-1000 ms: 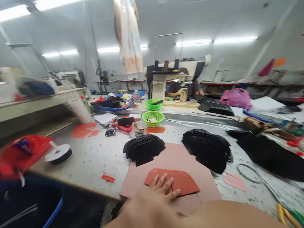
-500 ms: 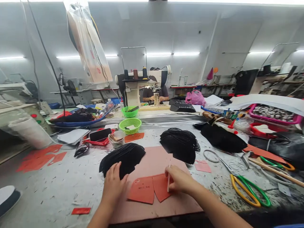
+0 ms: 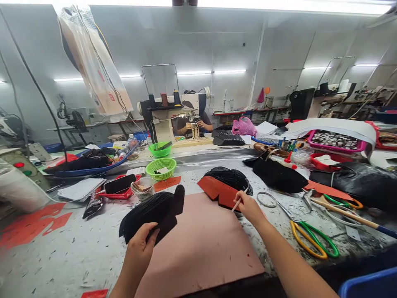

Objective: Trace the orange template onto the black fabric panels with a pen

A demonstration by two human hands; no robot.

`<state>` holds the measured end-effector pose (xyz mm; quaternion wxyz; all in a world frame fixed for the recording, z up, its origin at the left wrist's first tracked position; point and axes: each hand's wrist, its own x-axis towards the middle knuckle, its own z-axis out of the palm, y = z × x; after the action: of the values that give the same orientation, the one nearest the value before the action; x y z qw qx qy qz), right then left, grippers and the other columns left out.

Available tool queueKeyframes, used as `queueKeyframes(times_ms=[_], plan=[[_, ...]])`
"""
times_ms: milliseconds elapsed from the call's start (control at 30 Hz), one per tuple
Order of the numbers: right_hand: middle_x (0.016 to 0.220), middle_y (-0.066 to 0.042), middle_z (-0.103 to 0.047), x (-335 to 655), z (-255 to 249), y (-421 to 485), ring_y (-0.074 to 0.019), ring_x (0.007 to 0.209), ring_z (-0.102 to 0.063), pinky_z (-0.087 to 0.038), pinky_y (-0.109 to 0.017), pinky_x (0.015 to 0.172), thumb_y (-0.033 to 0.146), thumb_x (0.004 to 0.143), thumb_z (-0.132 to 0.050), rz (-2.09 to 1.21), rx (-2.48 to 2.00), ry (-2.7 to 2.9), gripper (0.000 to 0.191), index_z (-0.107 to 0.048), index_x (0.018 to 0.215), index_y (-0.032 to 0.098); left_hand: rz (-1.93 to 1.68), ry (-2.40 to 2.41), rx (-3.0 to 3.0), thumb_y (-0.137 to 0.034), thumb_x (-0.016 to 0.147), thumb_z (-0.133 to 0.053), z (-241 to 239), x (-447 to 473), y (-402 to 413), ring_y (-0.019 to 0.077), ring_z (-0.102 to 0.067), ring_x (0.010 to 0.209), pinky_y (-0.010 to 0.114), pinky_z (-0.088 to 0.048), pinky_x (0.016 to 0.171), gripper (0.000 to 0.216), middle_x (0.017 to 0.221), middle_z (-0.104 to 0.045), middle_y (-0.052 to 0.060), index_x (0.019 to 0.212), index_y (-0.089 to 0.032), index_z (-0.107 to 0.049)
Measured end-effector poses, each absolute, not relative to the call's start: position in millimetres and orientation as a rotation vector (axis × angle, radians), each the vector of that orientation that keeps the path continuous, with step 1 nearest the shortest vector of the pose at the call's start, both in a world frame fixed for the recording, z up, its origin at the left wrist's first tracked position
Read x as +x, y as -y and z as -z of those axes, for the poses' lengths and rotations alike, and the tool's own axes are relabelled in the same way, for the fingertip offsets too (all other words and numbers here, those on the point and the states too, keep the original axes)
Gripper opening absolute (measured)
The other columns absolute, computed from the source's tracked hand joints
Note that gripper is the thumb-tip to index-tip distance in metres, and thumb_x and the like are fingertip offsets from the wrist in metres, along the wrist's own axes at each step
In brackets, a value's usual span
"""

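My left hand grips a black cut piece and lifts it off the left black stack. My right hand pinches a thin stick and rests against the orange-red leather piece, which lies on top of the right black stack. Between the hands lies a bare pink work mat.
Green-and-yellow scissors, a metal ring and black material lie to the right. Green baskets, a phone on a red tray and a small cup sit behind. A person works at a sewing machine across the table.
The orange-red piece left the pink mat and now sits on the right black stack. My left hand picked up a black piece from the left stack. The view shifted right.
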<state>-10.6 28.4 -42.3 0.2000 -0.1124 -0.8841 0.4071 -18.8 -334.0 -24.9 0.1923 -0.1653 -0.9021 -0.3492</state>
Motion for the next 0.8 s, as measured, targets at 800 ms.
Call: queueKeyframes(times_ms=[800], plan=[[0.114,-0.013,-0.058,47,92,57,-0.0264,0.103,-0.054,-0.043,-0.044,0.089,0.024,0.076,-0.053,-1.284,0.211,2.597,0.007,-0.053,0.082,0.020,0.991,2.686,-1.009,-0.064,0.079,-0.045,-26,6,300,0.0254,-0.047,0.117,0.041,-0.038,0.098,0.053,0.123,-0.054,0.008,0.106,-0.021,-0.062]])
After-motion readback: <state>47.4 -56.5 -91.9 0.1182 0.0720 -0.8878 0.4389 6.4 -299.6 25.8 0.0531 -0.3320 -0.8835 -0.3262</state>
